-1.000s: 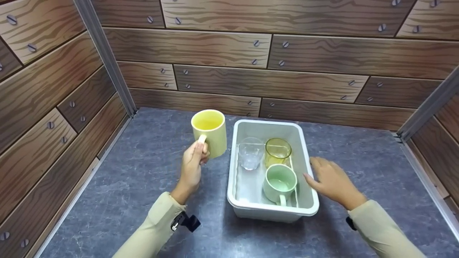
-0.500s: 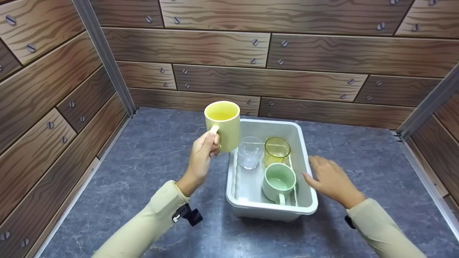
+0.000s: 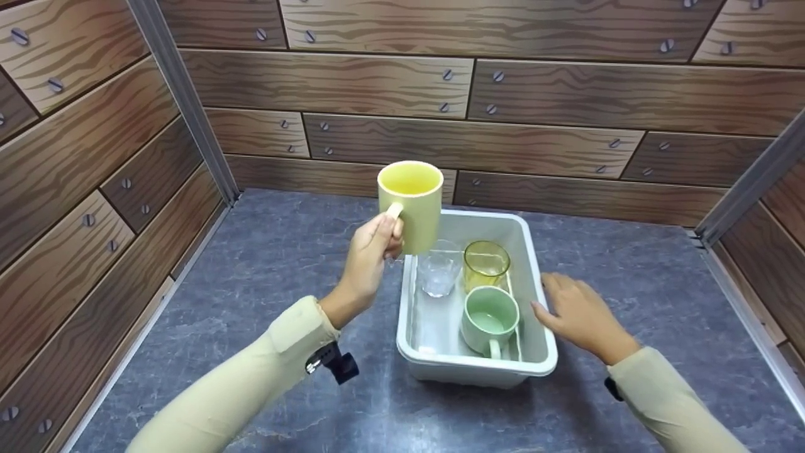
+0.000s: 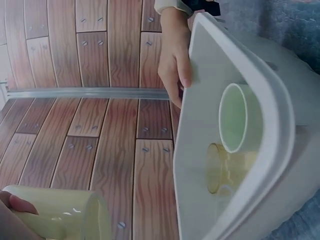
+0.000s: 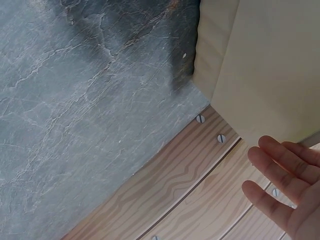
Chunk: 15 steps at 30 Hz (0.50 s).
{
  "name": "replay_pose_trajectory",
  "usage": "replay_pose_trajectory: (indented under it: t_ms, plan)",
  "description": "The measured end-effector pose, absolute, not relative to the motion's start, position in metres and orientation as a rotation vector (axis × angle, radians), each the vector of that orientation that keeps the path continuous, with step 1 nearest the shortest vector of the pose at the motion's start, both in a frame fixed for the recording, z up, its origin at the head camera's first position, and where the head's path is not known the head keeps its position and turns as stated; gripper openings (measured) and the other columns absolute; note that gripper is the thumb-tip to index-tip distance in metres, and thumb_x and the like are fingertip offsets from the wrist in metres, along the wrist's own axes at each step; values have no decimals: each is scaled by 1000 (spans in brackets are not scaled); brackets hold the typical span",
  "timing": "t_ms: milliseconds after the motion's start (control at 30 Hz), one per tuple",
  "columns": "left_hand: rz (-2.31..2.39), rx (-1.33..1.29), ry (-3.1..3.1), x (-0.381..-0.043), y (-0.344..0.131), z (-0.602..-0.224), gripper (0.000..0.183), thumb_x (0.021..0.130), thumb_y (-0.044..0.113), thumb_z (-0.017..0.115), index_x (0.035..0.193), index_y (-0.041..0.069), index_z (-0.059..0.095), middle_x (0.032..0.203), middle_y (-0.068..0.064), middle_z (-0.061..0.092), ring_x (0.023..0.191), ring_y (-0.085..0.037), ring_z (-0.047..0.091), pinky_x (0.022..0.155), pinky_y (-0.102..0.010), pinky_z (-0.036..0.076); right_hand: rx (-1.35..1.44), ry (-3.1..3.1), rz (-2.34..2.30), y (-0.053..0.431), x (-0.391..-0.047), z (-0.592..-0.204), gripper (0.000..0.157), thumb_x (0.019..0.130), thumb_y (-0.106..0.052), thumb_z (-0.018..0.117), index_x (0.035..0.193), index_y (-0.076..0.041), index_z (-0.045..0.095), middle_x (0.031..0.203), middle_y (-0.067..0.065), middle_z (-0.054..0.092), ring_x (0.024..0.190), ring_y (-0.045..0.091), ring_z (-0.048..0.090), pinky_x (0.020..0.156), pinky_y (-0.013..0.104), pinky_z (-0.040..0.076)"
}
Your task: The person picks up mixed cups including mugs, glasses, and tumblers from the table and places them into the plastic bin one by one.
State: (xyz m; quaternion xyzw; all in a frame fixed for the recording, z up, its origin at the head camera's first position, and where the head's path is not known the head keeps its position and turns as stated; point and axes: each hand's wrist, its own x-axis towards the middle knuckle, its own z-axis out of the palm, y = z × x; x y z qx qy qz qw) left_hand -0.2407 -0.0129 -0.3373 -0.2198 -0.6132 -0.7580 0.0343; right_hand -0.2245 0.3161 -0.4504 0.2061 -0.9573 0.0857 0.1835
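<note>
My left hand (image 3: 370,255) grips a yellow mug (image 3: 420,217) by its handle, upright and raised by the back left rim of a grey plastic tub (image 3: 407,333). In the left wrist view the same mug (image 4: 60,210) shows at the lower left. Within the tub stand a clear glass (image 3: 438,277), an amber glass (image 3: 486,267) and a green mug (image 3: 489,321) whose handle points toward me. At the tub's right side is my right hand (image 3: 575,311), fingers fairly straight against the outer wall, thumb by the rim. Its fingers (image 5: 280,165) appear beside the tub wall in the right wrist view.
The tub stands on a dark grey marbled tabletop (image 3: 302,251). Wood-print panels (image 3: 377,88) enclose the back and both sides, with metal strips (image 3: 188,100) along the corners. A black strap device (image 3: 333,363) is on the left wrist.
The left hand has carried the yellow mug up and to the right, from beside the tub to over its back left edge. The right hand has stayed in place.
</note>
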Motion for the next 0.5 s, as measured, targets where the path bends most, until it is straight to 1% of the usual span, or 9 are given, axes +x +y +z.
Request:
replay_pose_trajectory:
  t_ms: [233, 367, 500]
  plan:
    - [-2323, -669, -1905, -246, -5, -319, 30, 100, 10, 31, 71, 13, 39, 60, 5, 29, 55, -8, 27, 56, -19, 27, 606, -2670, 277, 316, -225, -450, 39, 83, -24, 61, 107, 7, 58, 96, 22, 65, 86, 36, 63, 75, 51, 49]
    - [-2377, -673, -1844, -252, 0, -312, 30, 100, 9, 31, 71, 13, 39, 60, 5, 28, 55, -6, 26, 56, -18, 26, 601, -2671, 271, 316, -225, -450, 40, 83, -24, 61, 108, 7, 58, 97, 22, 65, 87, 37, 63, 76, 51, 49]
    - [-2433, -663, -1790, -257, 5, -313, 31, 100, 10, 30, 71, 13, 39, 59, 6, 28, 54, -4, 26, 56, -17, 25, 595, -2676, 277, 316, -225, -451, 42, 83, -24, 61, 110, 7, 58, 99, 23, 65, 89, 38, 63, 77, 52, 49]
